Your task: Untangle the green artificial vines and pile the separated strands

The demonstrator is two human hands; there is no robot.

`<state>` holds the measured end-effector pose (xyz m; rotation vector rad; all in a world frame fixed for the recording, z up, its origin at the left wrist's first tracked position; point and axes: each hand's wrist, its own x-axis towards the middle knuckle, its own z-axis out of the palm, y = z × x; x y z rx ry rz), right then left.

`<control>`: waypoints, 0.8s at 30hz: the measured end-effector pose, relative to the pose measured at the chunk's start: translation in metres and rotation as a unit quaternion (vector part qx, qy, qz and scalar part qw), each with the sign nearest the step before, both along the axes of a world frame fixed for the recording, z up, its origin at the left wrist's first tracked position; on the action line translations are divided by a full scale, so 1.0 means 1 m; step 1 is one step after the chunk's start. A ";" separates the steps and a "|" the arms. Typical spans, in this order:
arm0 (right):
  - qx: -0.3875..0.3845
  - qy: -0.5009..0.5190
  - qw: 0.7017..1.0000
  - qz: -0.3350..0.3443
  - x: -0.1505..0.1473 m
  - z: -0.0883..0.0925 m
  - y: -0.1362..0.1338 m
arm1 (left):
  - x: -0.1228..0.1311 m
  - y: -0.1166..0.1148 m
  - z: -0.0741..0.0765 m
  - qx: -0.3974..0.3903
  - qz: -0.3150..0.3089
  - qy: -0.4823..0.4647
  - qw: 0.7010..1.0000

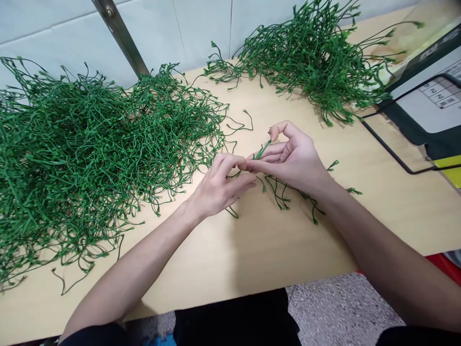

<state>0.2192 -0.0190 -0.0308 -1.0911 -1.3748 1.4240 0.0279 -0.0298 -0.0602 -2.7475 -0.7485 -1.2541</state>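
Both my hands meet over the middle of a pale wooden table (259, 250). My right hand (291, 158) is closed on a small bunch of green plastic stems (284, 192), whose thin ends trail out beneath the hand onto the table. A short green tip sticks up between its fingers. My left hand (221, 185) pinches at the same bunch, its fingertips touching those of the right hand.
A large heap of tangled green stems (82, 154) covers the table's left side. A smaller heap (317, 57) lies at the back right. A dark device with a printed label (428, 105) and black cable (392, 154) sits at the right edge. A metal bar (120, 36) leans against the tiled wall.
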 end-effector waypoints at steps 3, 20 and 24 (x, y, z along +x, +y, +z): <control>0.004 -0.003 1.000 0.011 0.000 0.000 0.000 | -0.002 0.001 -0.002 0.005 -0.028 0.018 0.999; -0.009 -0.008 1.000 0.001 -0.001 0.003 0.001 | -0.002 0.002 -0.002 -0.012 -0.041 -0.067 0.997; -0.038 0.011 0.999 0.012 0.000 0.007 -0.001 | -0.002 0.004 0.000 -0.030 0.068 -0.152 0.986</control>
